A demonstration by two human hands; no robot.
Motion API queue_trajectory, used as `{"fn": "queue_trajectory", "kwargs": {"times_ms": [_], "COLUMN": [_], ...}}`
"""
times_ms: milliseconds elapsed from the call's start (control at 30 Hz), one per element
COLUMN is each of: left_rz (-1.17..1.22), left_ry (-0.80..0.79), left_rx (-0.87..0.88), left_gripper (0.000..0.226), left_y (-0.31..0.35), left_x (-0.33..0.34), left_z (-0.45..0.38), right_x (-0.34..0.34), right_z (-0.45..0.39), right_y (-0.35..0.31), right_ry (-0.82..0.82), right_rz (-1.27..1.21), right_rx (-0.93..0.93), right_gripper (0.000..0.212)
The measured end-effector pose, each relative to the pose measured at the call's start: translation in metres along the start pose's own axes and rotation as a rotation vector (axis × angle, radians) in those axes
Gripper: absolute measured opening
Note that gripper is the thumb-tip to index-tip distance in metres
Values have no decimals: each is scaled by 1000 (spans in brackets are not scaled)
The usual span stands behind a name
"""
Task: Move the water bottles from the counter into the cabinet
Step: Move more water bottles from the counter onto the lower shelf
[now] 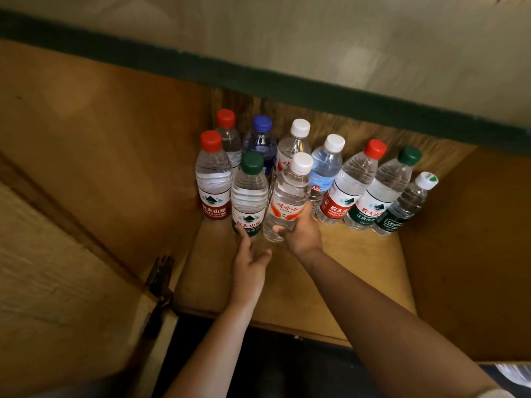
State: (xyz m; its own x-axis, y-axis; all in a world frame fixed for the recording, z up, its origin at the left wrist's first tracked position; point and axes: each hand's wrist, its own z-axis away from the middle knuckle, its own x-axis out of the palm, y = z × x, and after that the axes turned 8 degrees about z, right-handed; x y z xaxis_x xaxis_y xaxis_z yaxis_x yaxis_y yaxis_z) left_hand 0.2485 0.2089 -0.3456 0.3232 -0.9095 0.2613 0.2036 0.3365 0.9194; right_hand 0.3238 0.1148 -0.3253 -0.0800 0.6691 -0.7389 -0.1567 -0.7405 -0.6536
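Note:
Several water bottles stand upright on the wooden cabinet shelf [359,262]. My right hand [301,231] grips the lower body of a white-capped bottle with an orange label [287,196] at the front of the group. My left hand [250,259] is just in front of a green-capped bottle [249,193], fingers relaxed, fingertips at its base and holding nothing. Behind stand red-capped bottles [213,173], a blue-capped bottle [261,139], further white-capped bottles [327,165], and on the right a red-capped one [353,179], a green-capped one [385,191] and a small dark-labelled one [408,202].
The cabinet's left wall [115,156] and right wall [474,254] close in the shelf. A dark green counter edge [258,79] overhangs it. The open door [57,268] with its metal hinge [161,285] stands at the left. Bare shelf lies in front of the bottles.

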Motion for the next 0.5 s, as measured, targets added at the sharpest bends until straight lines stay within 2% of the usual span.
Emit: {"fn": "queue_trajectory", "kwargs": {"times_ms": [167,500], "left_rz": [190,295], "left_ry": [-10,-14], "left_rx": [-67,-75], "left_gripper": [79,81], "left_y": [9,17], "left_x": [5,8], "left_z": [-14,-26], "right_x": [2,3], "right_z": [-1,-6], "right_y": [0,-5], "right_ry": [8,-7], "right_rz": [-12,-47], "right_rx": [6,-4], "right_gripper": [66,63]}}
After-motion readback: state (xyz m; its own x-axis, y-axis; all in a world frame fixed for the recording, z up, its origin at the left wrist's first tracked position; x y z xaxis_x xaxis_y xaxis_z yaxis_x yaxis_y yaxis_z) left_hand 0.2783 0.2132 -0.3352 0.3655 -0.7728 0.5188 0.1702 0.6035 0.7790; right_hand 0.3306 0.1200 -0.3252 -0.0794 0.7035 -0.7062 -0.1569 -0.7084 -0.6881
